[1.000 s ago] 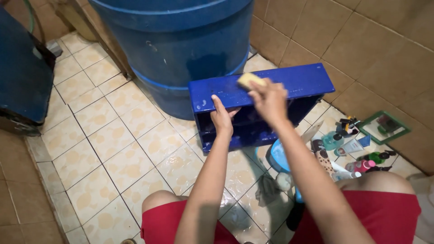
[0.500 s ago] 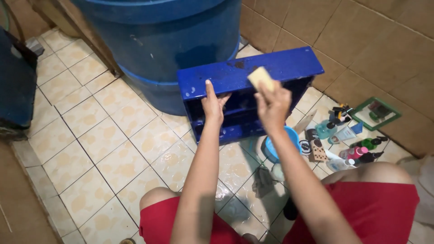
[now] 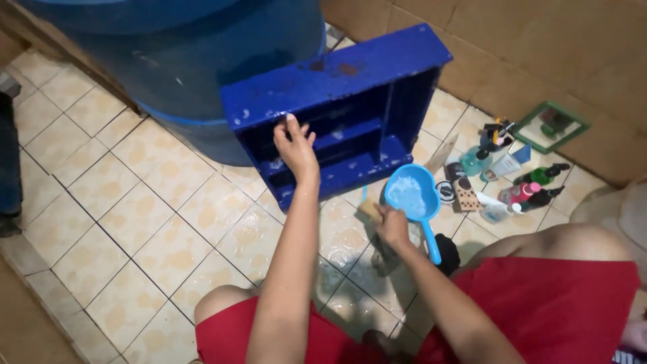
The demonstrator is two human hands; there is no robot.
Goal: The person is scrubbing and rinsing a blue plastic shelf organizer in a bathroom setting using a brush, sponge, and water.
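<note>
While the left hand (image 3: 295, 145) keeps its fingers curled over the front edge of a blue shelf box (image 3: 337, 114), tipped on its side on the wet tiled floor (image 3: 135, 202) against a big blue drum (image 3: 189, 61) at the far side, the right hand (image 3: 391, 226) has dropped from the box top. It now sits low beside a light blue dipper (image 3: 411, 197), closed on a yellow sponge (image 3: 369, 210), so scrubbing looks paused. Small bottles (image 3: 519, 192) cluster at right.
</note>
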